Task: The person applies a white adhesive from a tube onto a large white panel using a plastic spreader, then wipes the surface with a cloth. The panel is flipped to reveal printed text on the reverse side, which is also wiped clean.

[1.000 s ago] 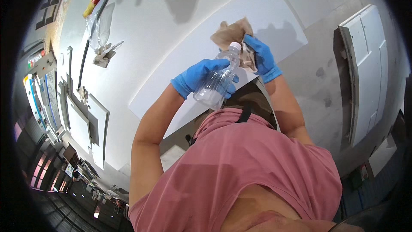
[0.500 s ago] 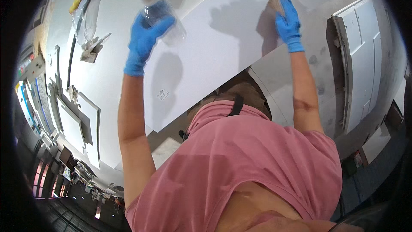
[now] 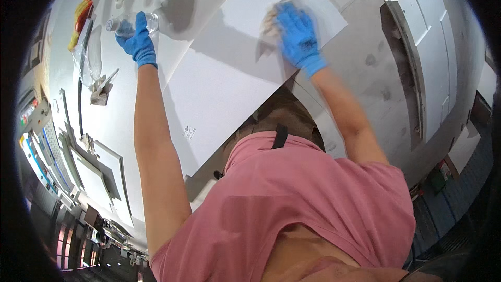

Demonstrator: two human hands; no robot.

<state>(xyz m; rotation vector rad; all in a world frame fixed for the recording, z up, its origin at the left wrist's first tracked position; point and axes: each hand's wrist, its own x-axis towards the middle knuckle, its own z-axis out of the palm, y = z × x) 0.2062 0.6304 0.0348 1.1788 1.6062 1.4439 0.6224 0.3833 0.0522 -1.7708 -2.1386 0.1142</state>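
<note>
My left hand [image 3: 139,47], in a blue glove, is closed around a clear plastic bottle [image 3: 152,22]. The bottle is tipped on its side with its cap toward the left, beyond the far left edge of a white flat panel [image 3: 219,86]. Whether it touches the surface beneath, I cannot tell. My right hand [image 3: 299,39], gloved in blue and a little blurred, lies over a beige cloth [image 3: 269,24] on the panel's far right part. Its fingers stretch over the cloth, which shows at their left side and tips.
A red and yellow object [image 3: 81,18] and clear plastic wrap [image 3: 87,68] lie to the left. Nearer sits a crumpled rag [image 3: 100,94]. White panels [image 3: 94,169] rest at the lower left. More white door-like panels [image 3: 436,57] are stacked on the right.
My right hand and the cloth have moved left, farther in over the panel. My left hand has shifted left with the bottle, now turned closer to lying on its side.
</note>
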